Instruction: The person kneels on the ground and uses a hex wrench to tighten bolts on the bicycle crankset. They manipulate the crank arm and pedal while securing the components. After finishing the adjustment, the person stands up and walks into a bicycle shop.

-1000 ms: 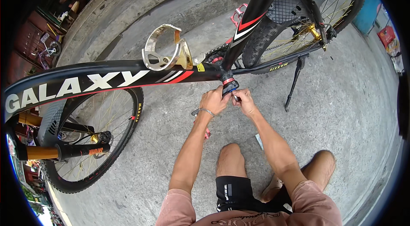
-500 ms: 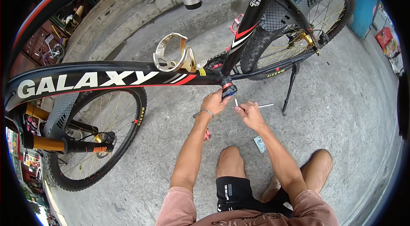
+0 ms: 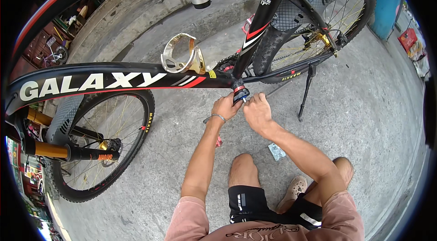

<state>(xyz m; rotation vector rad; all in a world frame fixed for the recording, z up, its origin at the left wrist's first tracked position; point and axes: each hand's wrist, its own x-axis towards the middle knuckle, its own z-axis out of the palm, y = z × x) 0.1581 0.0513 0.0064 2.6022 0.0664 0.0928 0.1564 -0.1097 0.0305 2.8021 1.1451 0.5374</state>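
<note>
A black bicycle frame stands across my view, its crank hub ringed in red at the bottom of the seat tube. My left hand is closed round the black crank arm just below the hub; its fingers hide most of the arm. An L-shaped hex key is in my right hand, the fist wrapped about its bend. The key's short end meets the crank's outer face, though whether it is seated in the bolt I cannot tell. Its long end points away to the upper right.
On the concrete floor lie a small pale-blue packet and a red thing partly behind my left forearm. A kickstand reaches the ground at right. A gold bottle cage sits on the down tube. Concrete steps rise behind.
My right hand has moved slightly left and up to the crank, bringing the hex key's short end against it. The long end has swung upward. My left hand keeps its hold.
</note>
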